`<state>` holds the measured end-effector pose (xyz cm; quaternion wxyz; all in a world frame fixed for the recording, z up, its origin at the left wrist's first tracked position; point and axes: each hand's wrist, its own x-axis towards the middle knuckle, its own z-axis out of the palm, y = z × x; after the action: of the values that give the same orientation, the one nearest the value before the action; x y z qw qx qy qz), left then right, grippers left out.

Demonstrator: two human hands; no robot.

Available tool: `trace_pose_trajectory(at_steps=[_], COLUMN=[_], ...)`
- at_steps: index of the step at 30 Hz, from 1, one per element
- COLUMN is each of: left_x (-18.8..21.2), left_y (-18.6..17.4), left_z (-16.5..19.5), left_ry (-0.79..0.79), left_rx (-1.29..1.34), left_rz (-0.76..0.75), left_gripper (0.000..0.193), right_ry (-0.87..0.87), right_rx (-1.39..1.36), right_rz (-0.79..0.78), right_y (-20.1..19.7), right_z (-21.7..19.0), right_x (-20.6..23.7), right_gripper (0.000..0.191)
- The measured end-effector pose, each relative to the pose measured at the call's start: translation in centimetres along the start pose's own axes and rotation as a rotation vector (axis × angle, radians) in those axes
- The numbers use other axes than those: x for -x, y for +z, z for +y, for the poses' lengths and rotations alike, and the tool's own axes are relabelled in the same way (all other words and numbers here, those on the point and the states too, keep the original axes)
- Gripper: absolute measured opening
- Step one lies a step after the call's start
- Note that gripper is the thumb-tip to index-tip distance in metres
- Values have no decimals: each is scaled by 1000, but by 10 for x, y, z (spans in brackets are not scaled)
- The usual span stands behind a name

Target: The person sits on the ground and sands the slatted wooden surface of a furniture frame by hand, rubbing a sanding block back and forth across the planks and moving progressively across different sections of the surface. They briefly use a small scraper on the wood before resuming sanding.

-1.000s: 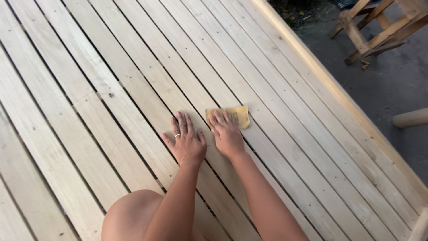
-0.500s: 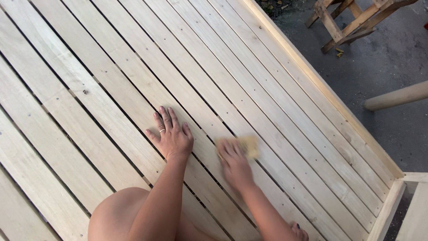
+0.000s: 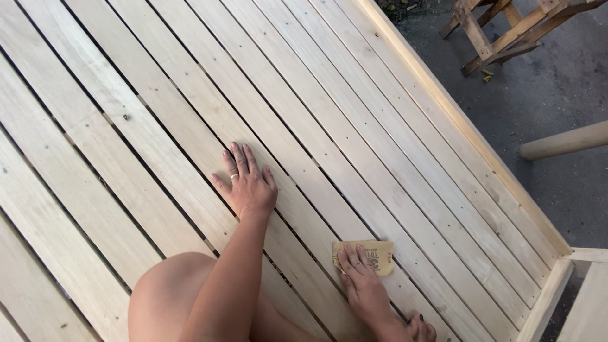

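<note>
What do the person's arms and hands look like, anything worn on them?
Both forearms are bare, with no sleeves and no gloves. The left hand has a thin, pale ring on one of its fingers. The right hand shows no ring or watch.

Slatted frame (image 3: 354,126): pale bare wood, matt, unvarnished, grain and small knots visible, with small dark fastener heads along the slats. Sandpaper sheet (image 3: 373,256) lying on the frame: tan paper backing, matt. Beside the frame, floor (image 3: 544,95): grey, rough, dull. Trestle (image 3: 500,31) beyond the frame: raw, darker wood.
</note>
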<state>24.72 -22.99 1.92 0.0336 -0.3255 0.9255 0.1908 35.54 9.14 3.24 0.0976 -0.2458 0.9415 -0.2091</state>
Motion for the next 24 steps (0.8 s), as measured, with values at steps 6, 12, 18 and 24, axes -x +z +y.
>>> trace_pose_trajectory(at_steps=[6,12,18,24], left_x=[-2,-1,-1,2], left_y=[0,-9,-6,-8], left_z=[1,0,2,2], left_ry=[-1,-6,-3,-12], left_rx=[-4,6,7,-17], left_rz=[26,-33,-10,-30], left_gripper=[71,71,72,71], right_ry=[-139,-117,-29,-2], right_rx=[69,4,195,152], right_rz=[118,139,81,124], right_y=[28,25,4,16], right_z=[-21,-46,-18,-25], right_x=[-153,-207,-56,-166], right_gripper=[43,43,57,51])
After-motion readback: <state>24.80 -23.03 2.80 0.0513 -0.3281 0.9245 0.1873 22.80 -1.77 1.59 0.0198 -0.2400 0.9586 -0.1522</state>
